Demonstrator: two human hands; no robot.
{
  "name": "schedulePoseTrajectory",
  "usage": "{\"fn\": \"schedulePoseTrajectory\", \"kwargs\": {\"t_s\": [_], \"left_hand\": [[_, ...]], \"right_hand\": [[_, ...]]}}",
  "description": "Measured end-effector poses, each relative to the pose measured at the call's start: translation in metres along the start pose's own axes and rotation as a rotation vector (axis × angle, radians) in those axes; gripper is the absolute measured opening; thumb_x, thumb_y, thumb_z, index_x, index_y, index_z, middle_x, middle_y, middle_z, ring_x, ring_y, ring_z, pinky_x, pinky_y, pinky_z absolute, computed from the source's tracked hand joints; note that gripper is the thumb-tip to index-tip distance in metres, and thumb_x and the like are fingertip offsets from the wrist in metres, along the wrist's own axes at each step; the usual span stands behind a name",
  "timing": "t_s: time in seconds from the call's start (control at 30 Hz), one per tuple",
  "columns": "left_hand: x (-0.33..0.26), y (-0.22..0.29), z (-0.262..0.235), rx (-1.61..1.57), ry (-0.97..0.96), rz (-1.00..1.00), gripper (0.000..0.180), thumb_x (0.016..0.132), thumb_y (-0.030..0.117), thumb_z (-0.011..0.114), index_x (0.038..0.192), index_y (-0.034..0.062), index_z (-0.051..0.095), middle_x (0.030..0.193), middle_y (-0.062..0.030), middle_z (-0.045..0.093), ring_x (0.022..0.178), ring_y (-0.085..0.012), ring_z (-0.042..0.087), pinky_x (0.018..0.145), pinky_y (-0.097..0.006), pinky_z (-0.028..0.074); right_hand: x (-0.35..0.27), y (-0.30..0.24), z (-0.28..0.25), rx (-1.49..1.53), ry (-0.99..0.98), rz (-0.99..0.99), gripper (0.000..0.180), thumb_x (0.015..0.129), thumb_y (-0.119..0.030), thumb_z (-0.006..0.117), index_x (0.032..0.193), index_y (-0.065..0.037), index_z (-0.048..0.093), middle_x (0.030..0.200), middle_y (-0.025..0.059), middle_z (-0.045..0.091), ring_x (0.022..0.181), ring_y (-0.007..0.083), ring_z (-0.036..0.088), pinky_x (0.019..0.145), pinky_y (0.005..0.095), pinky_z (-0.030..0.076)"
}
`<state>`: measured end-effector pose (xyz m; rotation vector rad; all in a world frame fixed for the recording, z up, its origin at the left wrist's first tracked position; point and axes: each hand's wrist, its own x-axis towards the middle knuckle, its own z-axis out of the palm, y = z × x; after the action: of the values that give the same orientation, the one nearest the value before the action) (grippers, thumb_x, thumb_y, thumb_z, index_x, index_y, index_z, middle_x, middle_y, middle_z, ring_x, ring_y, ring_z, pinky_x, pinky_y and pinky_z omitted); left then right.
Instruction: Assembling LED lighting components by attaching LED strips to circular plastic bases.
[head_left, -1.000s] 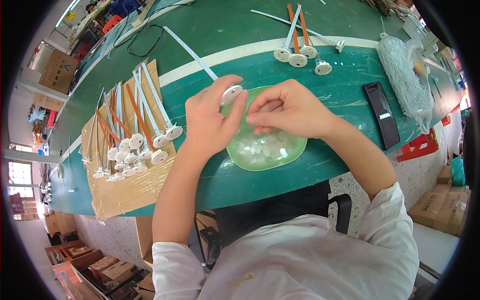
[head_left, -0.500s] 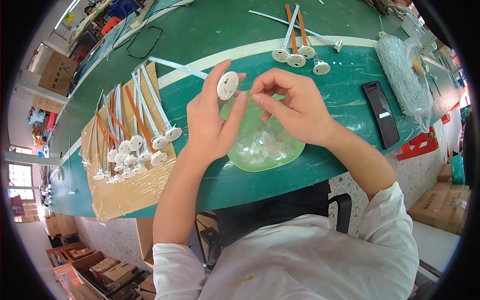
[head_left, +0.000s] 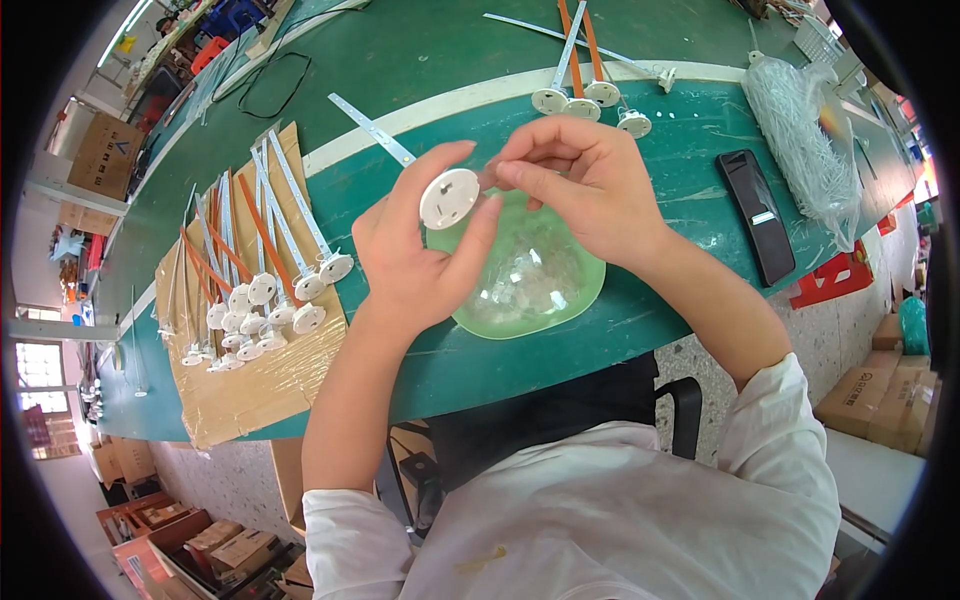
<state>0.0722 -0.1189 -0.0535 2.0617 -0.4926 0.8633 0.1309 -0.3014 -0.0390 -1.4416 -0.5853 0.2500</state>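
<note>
Roughly a dozen finished pieces (head_left: pixel 262 290) at far left: white round discs on long thin strips, some white, some orange, fanned out on a brown cardboard sheet (head_left: pixel 250 400) over the green tabletop (head_left: pixel 400 60).

Next, the left hand (head_left: pixel 410 270), raised above the tabletop, palm turned inward. Grip closed on a white plastic disc (head_left: pixel 448 197), pinched by its rim between thumb and fingers, flat face toward the camera. One long white perforated strip (head_left: pixel 372 130) running up and left from behind that hand.

Directly beneath both hands, a pale green translucent bowl (head_left: pixel 570 305) resting near the tabletop's front edge, holding small clear plastic bits (head_left: pixel 530 280).

Right hand (head_left: pixel 590 190) meeting the disc from the right, thumb and forefinger pinched tight at its edge; anything held between them too small to tell.

Likely step: fitting or adjusting something at the disc's rim, mid-assembly. Next move probably calling for a steady left-hand hold and a fine push or twist from the right fingertips.

Farther back, three more discs on strips (head_left: pixel 590 95). Further right, a flat black handheld device (head_left: pixel 757 215), then a clear plastic bag of thin white parts (head_left: pixel 800 150).
</note>
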Motion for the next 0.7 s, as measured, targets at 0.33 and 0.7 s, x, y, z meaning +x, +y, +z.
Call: {"fn": "schedulePoseTrajectory", "kwargs": {"t_s": [0.33, 0.7], "left_hand": [[0.0010, 0.0031, -0.0005, -0.149, 0.066, -0.189, 0.034, 0.080, 0.001, 0.077, 0.112, 0.0059, 0.065, 0.089, -0.0074, 0.076, 0.083, -0.0147, 0.073, 0.076, -0.027, 0.055], [0.0022, 0.0008, -0.0013, -0.173, 0.076, -0.182, 0.031, 0.082, 0.002, 0.076, 0.111, 0.0054, 0.065, 0.087, -0.0059, 0.075, 0.083, -0.0131, 0.072, 0.078, -0.027, 0.054]], "right_hand": [[0.0019, -0.0021, -0.0045, 0.113, -0.054, 0.177, 0.010, 0.087, -0.004, 0.075, 0.096, 0.000, 0.074, 0.094, 0.0042, 0.072, 0.083, 0.0101, 0.065, 0.071, 0.0248, 0.052], [0.0005, 0.0010, 0.0033, -0.124, 0.001, 0.028, 0.009, 0.088, -0.005, 0.075, 0.093, 0.001, 0.072, 0.093, 0.0051, 0.072, 0.086, 0.0119, 0.068, 0.077, 0.0263, 0.056]]}}
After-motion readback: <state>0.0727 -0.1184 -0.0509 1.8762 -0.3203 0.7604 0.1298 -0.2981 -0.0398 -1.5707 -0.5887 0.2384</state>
